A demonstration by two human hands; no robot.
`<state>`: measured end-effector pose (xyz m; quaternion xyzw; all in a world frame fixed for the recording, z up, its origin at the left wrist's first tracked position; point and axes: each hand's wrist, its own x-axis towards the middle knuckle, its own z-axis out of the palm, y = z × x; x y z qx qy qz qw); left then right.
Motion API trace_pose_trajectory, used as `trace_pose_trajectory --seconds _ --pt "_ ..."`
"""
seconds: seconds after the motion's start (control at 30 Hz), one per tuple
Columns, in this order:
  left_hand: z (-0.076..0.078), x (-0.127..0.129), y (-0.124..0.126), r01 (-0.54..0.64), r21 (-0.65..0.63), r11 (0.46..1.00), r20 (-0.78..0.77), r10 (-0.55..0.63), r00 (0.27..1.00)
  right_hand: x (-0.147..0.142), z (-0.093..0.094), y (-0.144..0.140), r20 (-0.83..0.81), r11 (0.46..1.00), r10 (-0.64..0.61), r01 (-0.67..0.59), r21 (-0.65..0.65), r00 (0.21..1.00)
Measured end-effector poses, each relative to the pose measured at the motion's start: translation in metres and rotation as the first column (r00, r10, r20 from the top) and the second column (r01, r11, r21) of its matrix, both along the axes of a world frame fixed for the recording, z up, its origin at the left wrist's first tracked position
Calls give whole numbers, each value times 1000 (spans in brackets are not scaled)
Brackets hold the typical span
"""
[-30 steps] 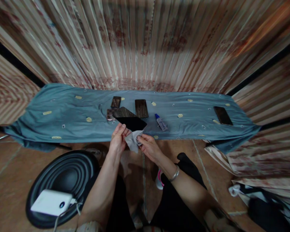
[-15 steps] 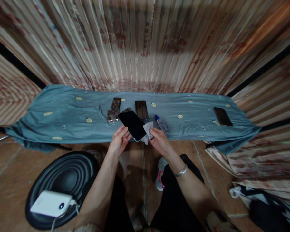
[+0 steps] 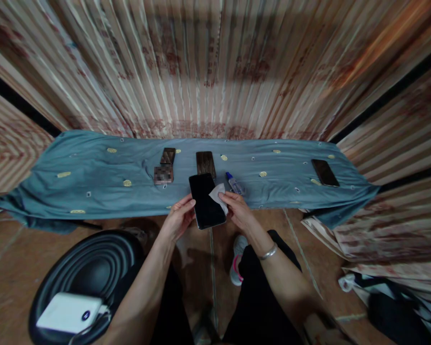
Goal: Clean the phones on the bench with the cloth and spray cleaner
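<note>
My left hand (image 3: pixel 179 218) grips the left edge of a black phone (image 3: pixel 205 201), held screen-up over the near edge of the blue cloth-covered table (image 3: pixel 93 182). My right hand (image 3: pixel 237 208) pinches a small white wipe (image 3: pixel 217 195) and presses it on the phone's upper right side. A small clear bottle with a blue cap (image 3: pixel 234 184) lies on the cloth just beyond my right hand.
Two dark phones (image 3: pixel 205 163) (image 3: pixel 167 155) lie mid-table with a small blurred item (image 3: pixel 163 175) beside them. Another phone (image 3: pixel 324 172) lies at the far right. A black round stool (image 3: pixel 89 268) carries a white power bank (image 3: pixel 70 312). Curtains hang behind.
The phone turned from tilted sideways to upright lengthwise in my left hand. My right hand brought the wipe from under the phone up onto its screen.
</note>
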<state>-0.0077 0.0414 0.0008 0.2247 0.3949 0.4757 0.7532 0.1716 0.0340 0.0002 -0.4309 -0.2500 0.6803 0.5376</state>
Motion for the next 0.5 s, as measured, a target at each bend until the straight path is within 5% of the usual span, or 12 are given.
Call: trace_pose_trajectory --seconds 0.5 --pt "2 11 -20 233 -12 972 -48 -233 971 20 -4 17 63 989 -135 131 73 989"
